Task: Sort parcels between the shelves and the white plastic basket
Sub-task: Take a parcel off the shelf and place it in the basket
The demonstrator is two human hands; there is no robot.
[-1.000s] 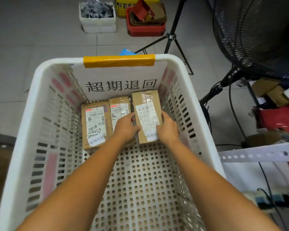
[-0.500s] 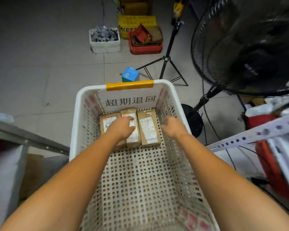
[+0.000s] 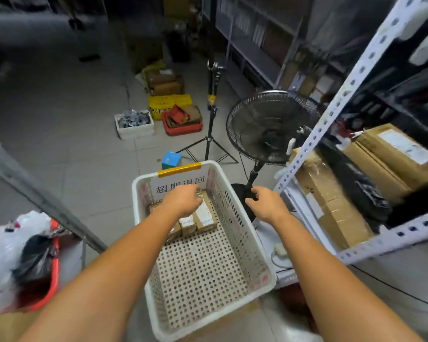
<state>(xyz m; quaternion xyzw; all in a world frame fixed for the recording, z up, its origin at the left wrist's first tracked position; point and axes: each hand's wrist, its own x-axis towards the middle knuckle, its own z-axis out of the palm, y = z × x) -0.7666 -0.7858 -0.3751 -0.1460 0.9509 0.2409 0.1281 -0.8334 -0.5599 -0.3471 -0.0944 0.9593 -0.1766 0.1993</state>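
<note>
Left hand point(image 3: 183, 201) hangs over the row of parcels point(image 3: 205, 215) at the white basket's point(image 3: 263, 280) far end, fingers slack, holding nothing. Right hand point(image 3: 265, 204) is out past the basket's right wall, loosely curled, empty. Black fan point(image 3: 269, 127) stands just beyond it. Shelf rack point(image 3: 331, 119) with cardboard boxes point(image 3: 331, 206) is to its right. Blue box point(image 3: 169, 160) sits beyond the left hand.

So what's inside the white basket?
Three small cardboard parcels lie side by side at the far end of the white basket. The left hand hides much of them.
</note>
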